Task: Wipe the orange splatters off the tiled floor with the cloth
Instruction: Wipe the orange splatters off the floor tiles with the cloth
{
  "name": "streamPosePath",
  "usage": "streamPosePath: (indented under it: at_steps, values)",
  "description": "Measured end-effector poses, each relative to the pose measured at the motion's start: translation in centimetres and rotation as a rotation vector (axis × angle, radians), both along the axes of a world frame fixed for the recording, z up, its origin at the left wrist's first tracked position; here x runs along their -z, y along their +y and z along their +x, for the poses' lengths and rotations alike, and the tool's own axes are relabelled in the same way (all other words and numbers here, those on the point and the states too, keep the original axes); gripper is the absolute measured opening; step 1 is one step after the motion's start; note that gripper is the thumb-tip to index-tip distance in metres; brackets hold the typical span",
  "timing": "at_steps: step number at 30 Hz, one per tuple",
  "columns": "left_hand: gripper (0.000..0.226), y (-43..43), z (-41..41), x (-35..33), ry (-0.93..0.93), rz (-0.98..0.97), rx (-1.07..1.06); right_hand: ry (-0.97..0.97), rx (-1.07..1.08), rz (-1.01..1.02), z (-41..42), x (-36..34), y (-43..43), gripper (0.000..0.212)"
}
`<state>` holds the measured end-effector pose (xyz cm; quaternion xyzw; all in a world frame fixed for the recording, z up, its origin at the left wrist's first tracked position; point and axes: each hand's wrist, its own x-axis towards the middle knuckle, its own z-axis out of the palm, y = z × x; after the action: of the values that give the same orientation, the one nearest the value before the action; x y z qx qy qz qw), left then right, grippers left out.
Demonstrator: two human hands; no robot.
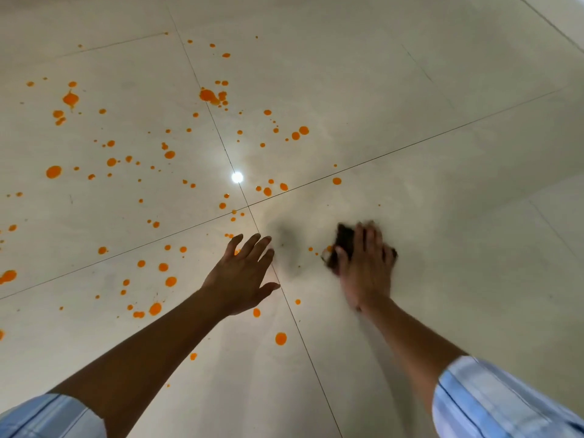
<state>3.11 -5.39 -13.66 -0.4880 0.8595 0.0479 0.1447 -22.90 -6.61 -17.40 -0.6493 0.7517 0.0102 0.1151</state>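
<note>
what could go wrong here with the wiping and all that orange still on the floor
The left hand is spread low over the floor among wet orange splatters; planting it could smear them or let it slip. The dark cloth under the right hand is small and bunched, so it may drag orange across the tiles to its right, which look clean.

Both forearms were bare below the elbows. Each arm wore a light blue sleeve with thin dark stripes, the left sleeve (47, 415) and the right sleeve (493, 403) rolled or pushed up, their cuffs bunched in soft folds.
</note>
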Motion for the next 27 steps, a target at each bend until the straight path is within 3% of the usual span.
streamPosePath:
  at_steps: [4, 8, 11, 14, 17, 21, 27]
  values:
    - [0.054, -0.3, 1.4, -0.2, 0.005, -0.089, -0.023, -0.007, -0.240, -0.006, 7.5, 0.3, -0.4, 0.068]
    - [0.054, -0.7, 1.8, -0.7, -0.068, -0.053, -0.032, -0.016, -0.474, 0.045, 4.2, -0.4, 7.8, 0.069]
    - [0.055, -0.4, 1.4, -0.7, -0.099, -0.017, -0.004, 0.019, -0.345, 0.043, 2.5, -0.1, 5.2, 0.069]
    - [0.058, -0.1, 1.4, -0.4, -0.138, -0.003, 0.003, -0.011, -0.213, 0.016, 7.6, -0.1, -0.6, 0.069]
    - [0.057, -0.4, 1.4, -0.3, -0.140, -0.004, -0.004, -0.035, -0.334, 0.008, 10.3, 0.2, -0.4, 0.067]
    - [0.054, -0.7, 1.6, -0.4, -0.129, -0.001, -0.024, -0.009, -0.466, 0.027, 5.9, -0.2, 5.7, 0.066]
    - [0.053, -0.3, 1.4, -0.1, -0.111, -0.003, -0.051, 0.005, -0.264, -0.017, 8.9, 0.1, -0.2, 0.065]
